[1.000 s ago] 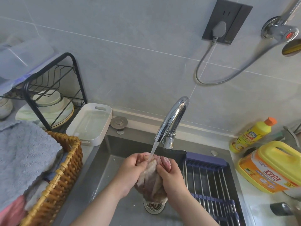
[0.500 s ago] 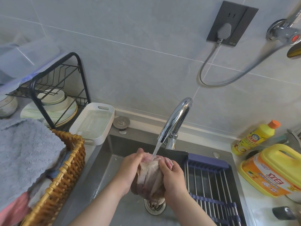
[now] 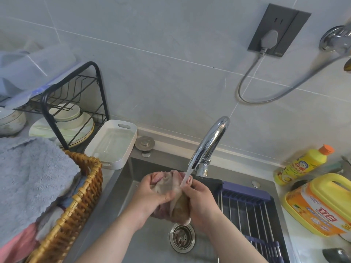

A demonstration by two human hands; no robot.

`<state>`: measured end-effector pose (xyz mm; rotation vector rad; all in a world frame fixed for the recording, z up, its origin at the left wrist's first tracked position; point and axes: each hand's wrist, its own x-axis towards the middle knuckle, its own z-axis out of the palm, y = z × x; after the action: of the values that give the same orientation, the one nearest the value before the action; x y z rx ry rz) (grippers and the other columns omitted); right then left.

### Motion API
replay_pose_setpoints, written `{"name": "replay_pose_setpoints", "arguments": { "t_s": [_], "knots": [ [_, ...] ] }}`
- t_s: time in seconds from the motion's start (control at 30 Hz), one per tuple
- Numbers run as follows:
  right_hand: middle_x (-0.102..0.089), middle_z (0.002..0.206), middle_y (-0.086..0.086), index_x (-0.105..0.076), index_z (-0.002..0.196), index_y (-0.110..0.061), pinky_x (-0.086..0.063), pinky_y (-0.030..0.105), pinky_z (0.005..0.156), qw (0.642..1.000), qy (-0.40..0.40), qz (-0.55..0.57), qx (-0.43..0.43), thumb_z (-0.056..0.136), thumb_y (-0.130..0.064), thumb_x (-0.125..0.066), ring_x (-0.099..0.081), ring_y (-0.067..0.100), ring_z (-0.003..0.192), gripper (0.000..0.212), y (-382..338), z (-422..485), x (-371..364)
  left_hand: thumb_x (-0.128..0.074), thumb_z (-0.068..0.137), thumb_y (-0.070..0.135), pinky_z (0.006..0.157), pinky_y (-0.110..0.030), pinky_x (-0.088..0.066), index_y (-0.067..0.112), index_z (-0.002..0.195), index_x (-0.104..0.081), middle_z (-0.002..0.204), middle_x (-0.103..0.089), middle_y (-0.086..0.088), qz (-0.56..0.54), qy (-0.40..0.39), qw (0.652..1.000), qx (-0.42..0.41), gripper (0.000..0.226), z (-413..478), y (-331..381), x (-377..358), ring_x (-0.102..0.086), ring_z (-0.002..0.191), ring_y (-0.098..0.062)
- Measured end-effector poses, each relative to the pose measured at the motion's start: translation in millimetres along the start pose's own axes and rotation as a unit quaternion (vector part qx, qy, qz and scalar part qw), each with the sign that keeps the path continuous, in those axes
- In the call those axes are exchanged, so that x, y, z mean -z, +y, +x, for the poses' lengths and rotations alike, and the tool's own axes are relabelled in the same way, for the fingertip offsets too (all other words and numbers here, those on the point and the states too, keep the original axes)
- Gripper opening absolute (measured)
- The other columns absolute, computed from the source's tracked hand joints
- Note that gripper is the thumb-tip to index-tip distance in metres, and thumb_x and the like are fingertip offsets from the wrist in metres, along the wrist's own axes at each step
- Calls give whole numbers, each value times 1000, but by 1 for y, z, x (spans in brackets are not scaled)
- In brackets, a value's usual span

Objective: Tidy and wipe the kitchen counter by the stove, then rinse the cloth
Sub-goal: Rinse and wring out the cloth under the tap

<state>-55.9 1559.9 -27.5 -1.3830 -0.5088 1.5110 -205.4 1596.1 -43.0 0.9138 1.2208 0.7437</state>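
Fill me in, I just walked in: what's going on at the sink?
A person is rinsing a pinkish cloth over the sink. The left hand and right hand both grip the bunched cloth, holding it under the faucet, whose water stream lands on its top edge. The cloth hangs above the drain; the rinse is under way.
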Motion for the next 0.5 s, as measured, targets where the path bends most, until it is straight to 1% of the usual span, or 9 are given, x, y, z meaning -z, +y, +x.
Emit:
{"name": "replay_pose_setpoints", "arguments": {
  "t_s": [0.07,0.13,0.2,0.27,0.33,0.37,0.4,0.43,0.5],
  "knots": [
    [-71,101,26,-72,95,-3,-48,63,94,999,32,-11,-2,98,-12,-52,-68,44,99,22,-2,5,-2,-92,57,8,76,-27,-52,27,106,-59,97,-74,9,47,-3,999,-8,61,0,-2,-2,-70,92,-7],
    [-72,99,24,-70,98,-1,-49,61,93,999,42,-32,3,101,-16,-49,-69,41,97,26,-3,7,-2,-89,61,7,74,-25,-51,25,104,-60,96,-74,6,53,16,998,-2,55,1,0,-6,-70,90,-9],
    [-72,102,25,-71,102,-2,-48,59,97,1000,8,-22,-1,102,-18,-47,-69,41,99,29,-5,5,-1,-84,66,2,72,-29,-53,18,105,-61,95,-74,-2,1,38,999,16,48,4,2,-8,-71,86,-17],
    [-70,109,24,-70,110,-6,-47,58,99,998,-56,-21,-15,101,-17,-49,-67,40,103,25,-8,1,0,-76,73,-5,66,-32,-55,10,107,-61,92,-74,-14,-80,47,995,39,40,6,4,-9,-73,80,-26],
    [-69,113,21,-67,116,-12,-47,57,99,992,-98,-73,-8,97,-8,-54,-66,38,107,24,-8,1,5,-72,76,-8,64,-36,-56,3,107,-61,91,-72,-22,-134,51,988,51,34,6,5,-9,-72,77,-34],
    [-70,113,20,-66,118,-15,-49,56,98,989,-105,-103,1,94,-4,-56,-66,37,108,28,-7,1,7,-72,76,-8,64,-38,-57,1,107,-61,91,-72,-25,-147,51,986,52,35,7,5,-9,-72,77,-37],
    [-70,112,17,-65,117,-17,-50,56,97,987,-101,-128,11,91,-4,-59,-67,36,107,30,-6,2,9,-74,74,-7,64,-39,-57,0,108,-62,91,-72,-26,-156,53,985,50,36,7,6,-10,-71,79,-39],
    [-71,109,15,-66,115,-18,-51,55,95,986,-87,-144,16,87,-8,-63,-68,34,105,30,-5,3,11,-75,73,-6,64,-39,-57,0,108,-62,92,-72,-25,-160,57,984,46,38,7,7,-10,-72,80,-39],
    [-74,102,11,-67,108,-15,-55,51,91,982,-41,-183,25,82,-25,-70,-71,29,97,29,-4,3,9,-77,73,-4,63,-39,-57,4,107,-63,90,-73,-22,-165,67,983,36,38,9,9,-10,-72,79,-37]
  ]
}}
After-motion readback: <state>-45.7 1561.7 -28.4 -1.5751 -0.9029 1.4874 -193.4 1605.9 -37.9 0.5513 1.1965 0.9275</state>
